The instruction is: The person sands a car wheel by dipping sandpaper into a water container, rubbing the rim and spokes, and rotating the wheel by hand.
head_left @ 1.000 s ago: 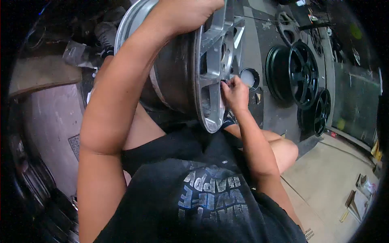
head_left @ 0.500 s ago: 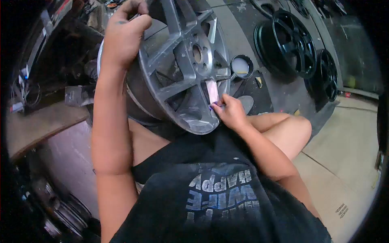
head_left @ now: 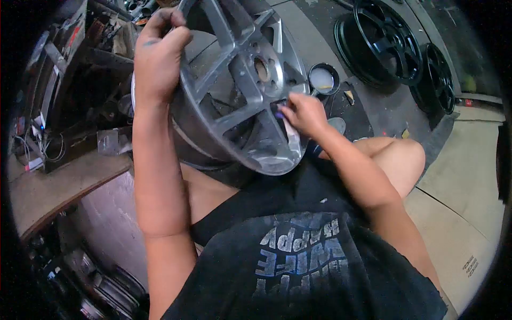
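Note:
A bare grey alloy wheel [head_left: 242, 109] leans tilted in front of my lap, its spoked face turned up and to the right. My left hand [head_left: 160, 56] is closed round the wheel's upper left edge. On the lower right spoke, my right hand [head_left: 306, 113] is pinched closed, fingertips against the metal. A small purple bit shows at its fingers; the rest of what they hold is hidden. Just below those fingers, a pale strip [head_left: 292, 134] runs along the spoke, and I cannot tell whether it is loose.
A dark pan [head_left: 322, 79] of cloudy liquid stands right of the wheel. Glossy black wheels [head_left: 386, 42] stand farther right on a dark mat. A cluttered bench [head_left: 69, 178] is on the left, with metal parts below. Flattened cardboard [head_left: 453, 170] covers the floor at right.
My right hand has moved up along the spoke, toward the hub, and the pale strip now shows below it. My left hand keeps its grip. The whole view has shifted slightly.

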Demonstrator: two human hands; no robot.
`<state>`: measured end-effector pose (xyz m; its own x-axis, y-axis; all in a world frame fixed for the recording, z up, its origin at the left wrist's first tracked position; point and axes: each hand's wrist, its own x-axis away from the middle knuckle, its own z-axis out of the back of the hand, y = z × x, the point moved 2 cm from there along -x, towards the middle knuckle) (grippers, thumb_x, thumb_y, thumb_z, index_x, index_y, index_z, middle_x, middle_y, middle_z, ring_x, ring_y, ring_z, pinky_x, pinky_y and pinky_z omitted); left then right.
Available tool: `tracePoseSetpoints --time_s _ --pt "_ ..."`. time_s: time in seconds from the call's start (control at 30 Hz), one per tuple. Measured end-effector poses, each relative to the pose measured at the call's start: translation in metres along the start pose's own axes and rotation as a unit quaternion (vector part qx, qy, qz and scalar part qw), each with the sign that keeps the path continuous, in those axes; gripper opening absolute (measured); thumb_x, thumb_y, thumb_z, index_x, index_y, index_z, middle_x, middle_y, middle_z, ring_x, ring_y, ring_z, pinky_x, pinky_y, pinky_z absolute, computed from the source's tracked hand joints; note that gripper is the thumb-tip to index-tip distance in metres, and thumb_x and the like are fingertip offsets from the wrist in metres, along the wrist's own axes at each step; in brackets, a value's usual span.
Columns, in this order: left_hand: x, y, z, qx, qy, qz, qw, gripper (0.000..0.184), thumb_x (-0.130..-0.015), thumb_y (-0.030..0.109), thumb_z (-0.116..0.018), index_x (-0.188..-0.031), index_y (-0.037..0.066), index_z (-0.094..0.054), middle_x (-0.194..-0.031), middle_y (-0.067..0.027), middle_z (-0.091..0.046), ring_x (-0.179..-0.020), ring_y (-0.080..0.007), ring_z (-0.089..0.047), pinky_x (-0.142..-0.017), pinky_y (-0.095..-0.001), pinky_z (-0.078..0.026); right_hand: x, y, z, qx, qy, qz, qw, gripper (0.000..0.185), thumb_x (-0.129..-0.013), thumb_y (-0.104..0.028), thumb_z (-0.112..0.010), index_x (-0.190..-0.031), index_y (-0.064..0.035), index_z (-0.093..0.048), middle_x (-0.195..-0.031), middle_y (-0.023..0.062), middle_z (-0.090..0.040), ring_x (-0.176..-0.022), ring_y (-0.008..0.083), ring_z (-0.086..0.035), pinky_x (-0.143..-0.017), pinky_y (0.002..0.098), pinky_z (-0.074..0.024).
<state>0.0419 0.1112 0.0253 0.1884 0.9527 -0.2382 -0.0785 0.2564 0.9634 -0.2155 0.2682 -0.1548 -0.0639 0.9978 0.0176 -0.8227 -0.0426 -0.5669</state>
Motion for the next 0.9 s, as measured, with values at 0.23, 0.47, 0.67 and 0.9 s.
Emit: tracePoseSetpoints --time_s 0.23,0.47,0.67,0.9 --pt "-0.006 -0.009 0.003 0.038 -0.021 0.027 0.999 0.012 -0.085 0.0 -0.058 -0.095 0.008 -0.06 -0.092 0.0044 -0.055 -0.085 -0.0071 -0.052 -0.078 -0.0218 -0.042 0.055 -0.009 0.01 -0.012 -0.094 -0.039 0.995 0.026 -0.088 -0.029 -0.076 -0.093 -0.0064 -0.064 -0.087 0.018 -0.07 -0.085 0.0411 -0.069 -0.072 0.0503 -0.0538" --pt "-0.002 0.004 -0.001 0.013 -0.002 0.015 1.0 0.011 -0.081 0.002 -0.061 -0.09 0.006 -0.057 -0.082 0.003 -0.052 -0.074 -0.0077 -0.05 -0.067 -0.0248 -0.041 0.004 -0.014 -0.008 0.039 0.026 -0.037 0.998 0.028 -0.089 -0.028 -0.075 -0.088 -0.0037 -0.062 -0.09 0.0191 -0.069 -0.084 0.0426 -0.067 -0.071 0.0506 -0.0526" --pt "-0.001 0.015 -0.005 -0.008 -0.005 0.049 0.999 0.009 -0.083 0.003 -0.059 -0.089 0.008 -0.055 -0.08 0.0029 -0.049 -0.069 -0.0083 -0.046 -0.063 -0.0252 -0.039 0.045 -0.012 0.015 0.048 -0.083 -0.062 0.993 0.034 -0.086 -0.037 -0.078 -0.087 -0.0057 -0.065 -0.087 0.018 -0.07 -0.085 0.0407 -0.068 -0.073 0.0506 -0.0529" --pt "-0.006 0.004 -0.007 0.052 0.025 0.039 0.998 0.008 -0.084 0.002 -0.055 -0.088 0.008 -0.053 -0.082 0.0016 -0.05 -0.074 -0.0089 -0.049 -0.068 -0.0251 -0.041 0.034 -0.008 0.002 -0.02 0.004 -0.044 0.999 0.033 -0.087 -0.031 -0.077 -0.088 -0.0031 -0.06 -0.082 0.0205 -0.067 -0.081 0.0424 -0.067 -0.072 0.051 -0.0516"
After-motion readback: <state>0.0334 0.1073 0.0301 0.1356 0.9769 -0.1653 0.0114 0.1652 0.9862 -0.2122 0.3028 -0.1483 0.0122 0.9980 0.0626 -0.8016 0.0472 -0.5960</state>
